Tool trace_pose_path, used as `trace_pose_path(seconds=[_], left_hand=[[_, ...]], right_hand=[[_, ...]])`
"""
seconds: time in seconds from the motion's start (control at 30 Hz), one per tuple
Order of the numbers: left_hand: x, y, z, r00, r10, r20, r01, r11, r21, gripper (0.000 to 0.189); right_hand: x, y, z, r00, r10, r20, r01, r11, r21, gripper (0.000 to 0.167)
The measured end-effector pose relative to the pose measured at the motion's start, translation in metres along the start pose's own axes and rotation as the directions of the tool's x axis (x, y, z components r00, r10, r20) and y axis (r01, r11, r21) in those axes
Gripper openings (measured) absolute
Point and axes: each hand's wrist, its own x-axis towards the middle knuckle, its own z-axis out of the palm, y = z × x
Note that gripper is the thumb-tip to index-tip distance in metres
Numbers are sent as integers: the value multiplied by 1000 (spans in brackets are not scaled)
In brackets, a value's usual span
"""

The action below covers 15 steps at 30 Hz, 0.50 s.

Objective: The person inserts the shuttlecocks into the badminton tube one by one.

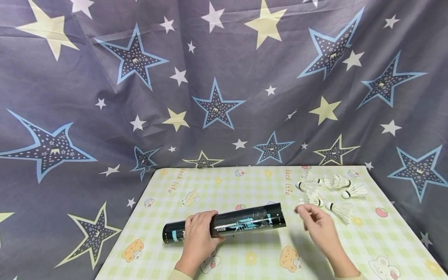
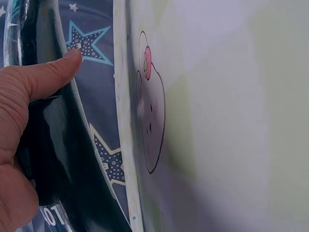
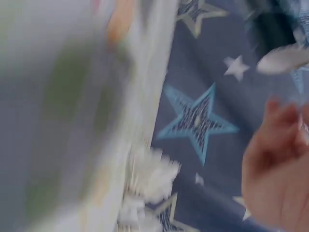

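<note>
My left hand (image 1: 201, 235) grips a black shuttlecock tube (image 1: 248, 219) around its left part. The tube is tilted, its right end a little higher, with blue and white lettering along its side. In the left wrist view the thumb (image 2: 53, 75) lies across the dark tube wall. A pale round end (image 3: 285, 59) of the tube shows blurred in the right wrist view. My right hand (image 1: 320, 227) is just right of that end, fingers loosely bent, with nothing seen between them. Close beyond it lie white feather shuttlecocks (image 1: 339, 211).
Several more shuttlecocks (image 1: 355, 189) lie in a loose group at the table's back right. A green-checked cloth (image 1: 217, 186) with cartoon prints covers the table. Behind its back edge hangs a dark curtain (image 1: 238, 58) with stars.
</note>
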Motion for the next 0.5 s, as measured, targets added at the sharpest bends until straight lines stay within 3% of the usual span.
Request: trace_pose_path(seconds=[0.07, 0.13, 0.2, 0.27, 0.33, 0.5], left_hand=[[-1, 0, -1, 1000, -4, 0, 4, 1000, 2, 89], [-1, 0, -1, 1000, -5, 2, 5, 1000, 0, 89], [-2, 0, -2, 1000, -6, 6, 6, 1000, -3, 89], [-3, 1, -3, 1000, -5, 8, 5, 1000, -6, 88], [-3, 1, -4, 1000, -3, 6, 3, 1000, -5, 88], [-3, 1, -3, 1000, 3, -2, -3, 1000, -5, 88]], right_hand=[[8, 9, -7, 998, -11, -59, -3, 973, -230, 20], [15, 18, -12, 998, -41, -50, 15, 899, -438, 22], [20, 27, -15, 998, -51, 25, 56, 821, -568, 29], [22, 34, -15, 995, -34, 92, 85, 769, -634, 35], [24, 38, -13, 992, -3, 128, 88, 740, -666, 41], [27, 39, -8, 984, 103, 142, 28, 708, -706, 52]])
